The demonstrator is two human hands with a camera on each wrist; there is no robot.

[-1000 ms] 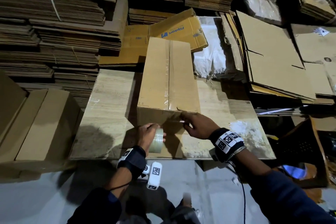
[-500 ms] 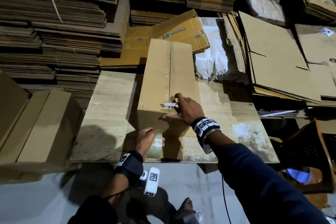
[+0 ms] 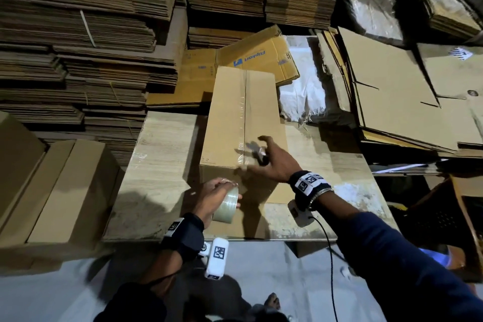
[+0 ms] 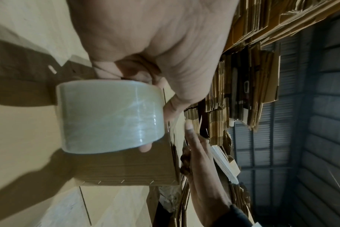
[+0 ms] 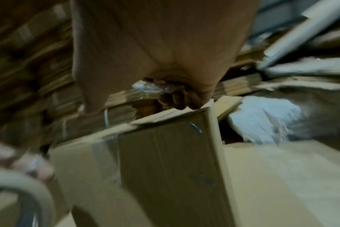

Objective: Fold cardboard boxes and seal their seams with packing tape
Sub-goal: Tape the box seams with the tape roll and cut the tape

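Note:
A long cardboard box point(image 3: 227, 117) lies on the pale wooden table point(image 3: 162, 165), with clear tape along its top seam point(image 3: 245, 102). At the box's near end my left hand point(image 3: 214, 193) grips a roll of clear packing tape point(image 3: 227, 204), pressed close to the end face; the left wrist view shows fingers wrapped round the roll point(image 4: 111, 116). My right hand point(image 3: 271, 162) hovers just over the near end of the top seam, index finger and thumb spread. Its other fingers curl round a small pale object point(image 5: 151, 87), too blurred to identify.
Tall stacks of flattened cardboard point(image 3: 78, 34) fill the back and left. Folded boxes point(image 3: 65, 191) stand left of the table. Flat sheets point(image 3: 392, 91) pile up at the right beside a white sack point(image 3: 305, 86). A dark crate point(image 3: 444, 217) sits low right.
My right hand rose from the box's near face onto the top seam, then shifted slightly right and lifted. The left hand stayed at the end face with the roll.

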